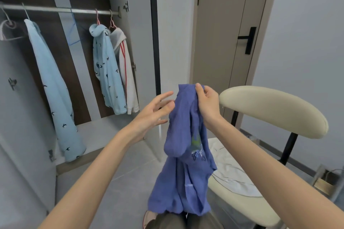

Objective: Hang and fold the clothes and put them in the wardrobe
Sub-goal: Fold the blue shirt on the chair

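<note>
1. Wardrobe [141, 52], at your 9 to 11 o'clock: it is standing open, with a metal rail [61, 9] running across its upper part.
2. Door [223, 42], at 1 o'clock: it is standing closed, with a black handle [248, 40] on its right edge.
3. Chair [270, 109], at 3 to 5 o'clock: its cream backrest is curving just to the right of your right hand. A white cloth [229, 169] is lying on its seat.
4. Purple-blue garment [186, 173], at 6 o'clock: it is hanging bunched from your right hand, in front of you and outside the wardrobe, with its lower end dangling above your lap.
5. Long light-blue garment [55, 89], at 9 o'clock: it is hanging from the rail.
6. Shorter light-blue garment [107, 72], at 10 o'clock: it is hanging on a pink hanger, touching a white garment with red stripes [128, 83] on its right.
7. Right hand [206, 102]: you are gripping the top of the purple-blue garment, fingers and thumb curling round the fabric.
8. Left hand [154, 113]: you are holding it wide, fingers spreading, just beside the garment's left edge at its 9 o'clock. Contact cannot be told.
9. Bare hanger [7, 29], far left: it is hanging on the rail.
</note>
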A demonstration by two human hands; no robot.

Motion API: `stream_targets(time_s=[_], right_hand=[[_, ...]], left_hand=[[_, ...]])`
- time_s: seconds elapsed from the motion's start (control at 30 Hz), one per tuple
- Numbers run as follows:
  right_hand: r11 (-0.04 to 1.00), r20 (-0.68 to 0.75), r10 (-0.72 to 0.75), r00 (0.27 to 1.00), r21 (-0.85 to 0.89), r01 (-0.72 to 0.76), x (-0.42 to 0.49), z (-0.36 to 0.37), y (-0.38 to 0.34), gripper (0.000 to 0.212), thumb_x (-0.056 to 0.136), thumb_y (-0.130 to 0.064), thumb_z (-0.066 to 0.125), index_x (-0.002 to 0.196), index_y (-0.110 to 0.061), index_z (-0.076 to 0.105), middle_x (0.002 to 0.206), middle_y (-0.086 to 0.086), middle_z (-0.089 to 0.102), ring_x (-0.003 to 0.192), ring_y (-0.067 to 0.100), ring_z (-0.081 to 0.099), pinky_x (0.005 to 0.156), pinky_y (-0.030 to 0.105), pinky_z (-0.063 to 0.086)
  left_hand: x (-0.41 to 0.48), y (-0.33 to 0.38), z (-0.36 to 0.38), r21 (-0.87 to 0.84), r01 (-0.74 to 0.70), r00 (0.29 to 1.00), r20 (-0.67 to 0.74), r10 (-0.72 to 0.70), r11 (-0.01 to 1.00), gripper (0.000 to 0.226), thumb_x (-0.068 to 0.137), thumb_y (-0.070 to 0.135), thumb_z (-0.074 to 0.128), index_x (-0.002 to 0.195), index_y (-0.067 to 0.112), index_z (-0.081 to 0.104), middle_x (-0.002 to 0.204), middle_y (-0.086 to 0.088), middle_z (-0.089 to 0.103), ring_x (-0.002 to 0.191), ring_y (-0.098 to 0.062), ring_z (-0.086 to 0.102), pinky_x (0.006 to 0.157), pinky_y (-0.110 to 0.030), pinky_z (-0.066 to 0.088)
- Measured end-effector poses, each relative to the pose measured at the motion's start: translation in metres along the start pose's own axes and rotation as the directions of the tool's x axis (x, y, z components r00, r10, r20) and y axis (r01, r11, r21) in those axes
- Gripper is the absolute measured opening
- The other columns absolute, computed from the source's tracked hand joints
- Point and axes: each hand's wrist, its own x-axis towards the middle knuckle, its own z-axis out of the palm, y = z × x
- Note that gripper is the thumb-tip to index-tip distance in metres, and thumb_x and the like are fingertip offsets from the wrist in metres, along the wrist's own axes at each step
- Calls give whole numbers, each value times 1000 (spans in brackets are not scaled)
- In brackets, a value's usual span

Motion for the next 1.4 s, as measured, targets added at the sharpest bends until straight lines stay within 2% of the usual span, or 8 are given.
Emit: stream_targets(time_s=[0.17, 0.33, 0.47, 0.63, 0.83, 1.03, 1.17, 1.4], right_hand=[[999, -3, -2, 1000, 48, 2, 15, 8, -8, 27, 99, -25, 48, 76, -10, 48, 68, 6, 41, 64, 16, 35, 58, 27, 33], [1000, -24, 12, 1000, 16, -12, 27, 4, -3, 28, 97, -27, 50, 73, -13, 45, 68, 6, 36, 66, 19, 32, 59, 30, 29], [974, 195, 192, 962, 82, -211, 30, -2, 3, 13, 98, -12, 45, 94, -9, 57, 74, 6, 48, 67, 17, 42, 56, 26, 39], [974, 329, 227, 917, -87, -210, -6, -6, 7, 36, 101, -27, 43, 136, -19, 46, 128, -3, 54, 113, 16, 53, 98, 34, 43], [997, 397, -14, 918, -59, 41, -82, 0, 27, 27, 97, -27, 50, 123, -26, 42, 119, -17, 52, 100, -10, 53, 82, 10, 44], [984, 308, 5, 952, -170, 50, -77, 4, 40, 9, 98, -20, 50, 106, -22, 52, 79, 5, 61, 64, 3, 51, 61, 18, 44], [990, 221, 8, 975, -138, 23, -52, 5, 32, 16, 96, -24, 53, 101, -8, 55, 92, 21, 64, 81, 29, 64, 74, 49, 54], [998, 11, 46, 999, 44, -46, -12, 3, 4, 21, 97, -16, 52, 78, -13, 43, 66, -1, 44, 59, 9, 48, 54, 23, 52]], left_hand=[[-2, -12, 11, 86, 156, 981, -127, -145, 984, 84, 60, 54, 79, 132, 29, 42, 111, 3, 65, 98, -6, 65, 82, -26, 53], [4, -20, 12, 273, -31, 962, -254, 103, 962, 24, 87, 25, 67, 97, 4, 65, 86, -4, 68, 76, -12, 59, 72, -23, 46], [9, -10, 8, 132, -102, 932, -335, 141, 986, 35, 91, 28, 62, 86, -7, 60, 76, -7, 56, 72, -13, 47, 67, -29, 38], [32, -3, 2, 22, -94, 873, -479, 94, 995, 20, 92, 23, 60, 87, 3, 62, 74, -5, 59, 72, -14, 56, 65, -23, 49], [48, -16, 13, -296, -63, 851, -515, -104, 953, 14, 92, 15, 59, 79, 12, 61, 76, -1, 62, 76, -12, 60, 68, -21, 51], [48, -5, 22, -243, -30, 941, -335, -55, 970, 9, 94, 14, 56, 95, 6, 61, 84, -5, 63, 80, -12, 61, 66, -19, 54], [44, -2, 11, -354, -94, 964, -265, -3, 931, 24, 100, 18, 45, 121, 12, 56, 105, 1, 68, 94, -12, 66, 77, -20, 55], [18, -45, 28, 56, -84, 913, -397, 100, 995, 16, 97, 21, 50, 111, 25, 56, 106, 5, 62, 99, -9, 59, 82, -19, 49]])
